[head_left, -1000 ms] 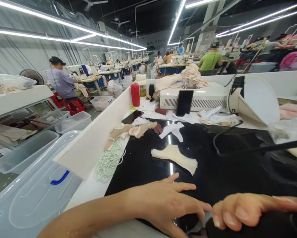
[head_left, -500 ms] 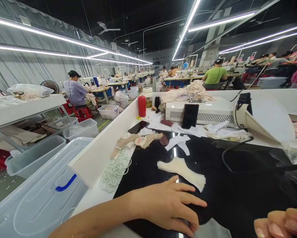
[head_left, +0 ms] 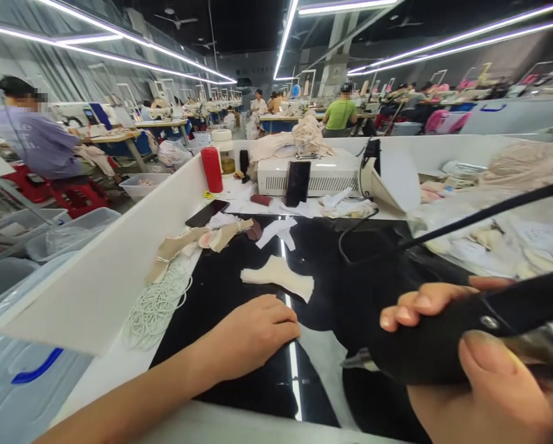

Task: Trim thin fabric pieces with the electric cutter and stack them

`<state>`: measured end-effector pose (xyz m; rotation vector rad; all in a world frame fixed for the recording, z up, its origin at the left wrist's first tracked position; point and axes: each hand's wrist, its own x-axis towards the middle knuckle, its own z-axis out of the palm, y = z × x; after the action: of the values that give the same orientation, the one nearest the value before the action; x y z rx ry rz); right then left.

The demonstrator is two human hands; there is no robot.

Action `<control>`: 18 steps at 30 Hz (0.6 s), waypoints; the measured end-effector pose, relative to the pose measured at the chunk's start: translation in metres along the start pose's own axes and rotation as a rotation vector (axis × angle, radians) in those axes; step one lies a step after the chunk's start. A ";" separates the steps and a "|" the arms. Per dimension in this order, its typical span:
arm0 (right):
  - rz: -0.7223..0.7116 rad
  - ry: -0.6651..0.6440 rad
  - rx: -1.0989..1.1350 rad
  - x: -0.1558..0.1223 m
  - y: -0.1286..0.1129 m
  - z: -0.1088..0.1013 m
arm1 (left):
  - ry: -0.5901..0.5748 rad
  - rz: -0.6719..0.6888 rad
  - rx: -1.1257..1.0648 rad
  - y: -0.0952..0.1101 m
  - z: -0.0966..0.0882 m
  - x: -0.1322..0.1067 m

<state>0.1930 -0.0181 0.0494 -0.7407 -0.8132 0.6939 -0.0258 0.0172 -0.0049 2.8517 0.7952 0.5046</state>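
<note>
My left hand (head_left: pixel 262 333) is palm down on the glossy black work surface (head_left: pixel 211 308), its fingers curled together at the upper edge of a thin white fabric piece (head_left: pixel 329 354). The fingertips are partly hidden. My right hand (head_left: pixel 484 376) grips a black corded hand tool (head_left: pixel 424 351), which looks like an iron. Its pointed metal tip is beside that fabric's right edge, and I cannot tell whether they touch. A cream stack of cut fabric (head_left: pixel 278 277) lies just beyond my left hand. Farther back are white cut strips (head_left: pixel 277 233).
A tangle of pale green cord (head_left: pixel 158 305) and beige scraps (head_left: pixel 177 246) lie along the left board (head_left: pixel 86 271). At the back stand a white vented box (head_left: pixel 336 176), a phone (head_left: pixel 298 184) and a red bottle (head_left: pixel 211 169). Bagged pieces (head_left: pixel 502 237) lie right, with a black cord (head_left: pixel 479 219) crossing there.
The view has turned right. My left hand's spread fingers have drawn together at the white fabric's edge. My right hand has come farther into view, with the black tool now visible in it.
</note>
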 end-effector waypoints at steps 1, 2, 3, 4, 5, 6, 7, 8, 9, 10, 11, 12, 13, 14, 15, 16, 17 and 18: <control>-0.010 0.020 -0.026 -0.001 -0.005 0.005 | 0.006 0.010 -0.007 -0.002 0.001 -0.001; -0.008 0.033 -0.048 0.000 -0.008 0.008 | 0.011 0.014 -0.008 -0.003 0.002 -0.001; -0.008 0.038 -0.061 0.001 -0.009 0.009 | 0.015 0.012 -0.001 -0.004 0.002 -0.001; -0.016 0.036 -0.068 0.002 -0.009 0.009 | 0.021 0.005 0.008 -0.004 0.001 -0.001; -0.024 0.029 -0.070 0.003 -0.008 0.008 | 0.028 -0.005 0.017 -0.004 0.001 -0.001; -0.032 0.016 -0.068 0.003 -0.007 0.007 | 0.036 -0.015 0.017 -0.002 0.000 0.000; -0.039 -0.003 -0.067 0.003 -0.005 0.006 | 0.042 -0.025 0.006 0.001 -0.002 0.001; -0.044 -0.026 -0.066 0.001 -0.004 0.004 | 0.043 -0.035 -0.018 0.004 -0.003 0.002; -0.044 -0.055 -0.066 -0.001 -0.002 0.003 | 0.038 -0.047 -0.054 0.008 -0.004 0.003; -0.039 -0.087 -0.065 -0.004 0.000 0.001 | 0.030 -0.057 -0.099 0.013 -0.004 0.005; -0.034 -0.116 -0.062 -0.006 0.001 0.000 | 0.019 -0.065 -0.148 0.017 -0.004 0.007; -0.029 -0.137 -0.056 -0.008 0.003 -0.001 | 0.003 -0.074 -0.198 0.021 -0.004 0.008; -0.022 -0.150 -0.048 -0.010 0.004 -0.003 | -0.016 -0.084 -0.243 0.025 -0.004 0.010; -0.018 -0.157 -0.039 -0.012 0.004 -0.004 | -0.039 -0.095 -0.283 0.029 -0.003 0.011; -0.016 -0.158 -0.031 -0.013 0.005 -0.004 | -0.064 -0.107 -0.315 0.032 -0.003 0.013; -0.012 -0.157 -0.023 -0.014 0.005 -0.005 | -0.090 -0.119 -0.339 0.034 -0.002 0.014; -0.010 -0.156 -0.015 -0.014 0.005 -0.005 | -0.119 -0.129 -0.355 0.036 -0.002 0.014; -0.008 -0.155 -0.008 -0.014 0.005 -0.005 | -0.146 -0.136 -0.363 0.037 -0.002 0.015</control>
<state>0.1884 -0.0279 0.0374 -0.6963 -0.9605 0.7480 0.0031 -0.0061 0.0088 2.4511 0.7748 0.3725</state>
